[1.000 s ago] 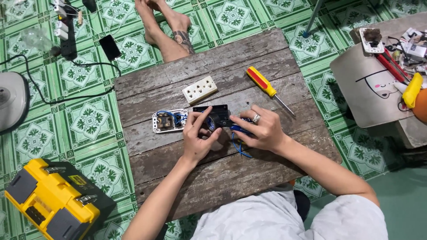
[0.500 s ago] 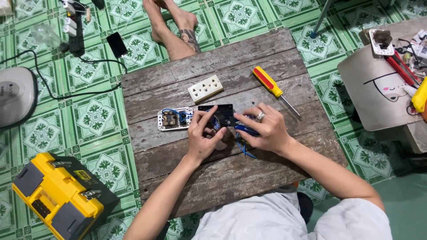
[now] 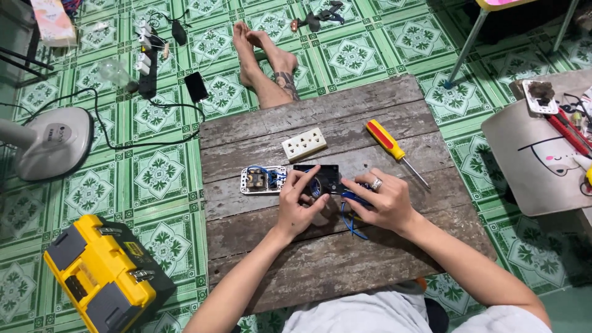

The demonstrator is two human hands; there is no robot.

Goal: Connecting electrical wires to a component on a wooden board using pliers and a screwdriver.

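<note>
Both hands share one black socket plate point(image 3: 324, 177): the left hand point(image 3: 298, 206) pinches it, the right hand point(image 3: 383, 203) apparently pinches blue wires point(image 3: 351, 217). The table point(image 3: 320, 259) also carries two white sockets, one whole point(image 3: 303, 143) and one opened point(image 3: 263, 179), plus one screwdriver point(image 3: 394, 150).

My left hand point(image 3: 298, 206) has slid up over the black box point(image 3: 320, 177); my view drifted left.

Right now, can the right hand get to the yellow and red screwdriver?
Probably yes. The screwdriver lies bare on the wooden table, up and right of the right hand, with nothing between them. But that hand is holding blue wires at the black box, so it must let go first.
</note>
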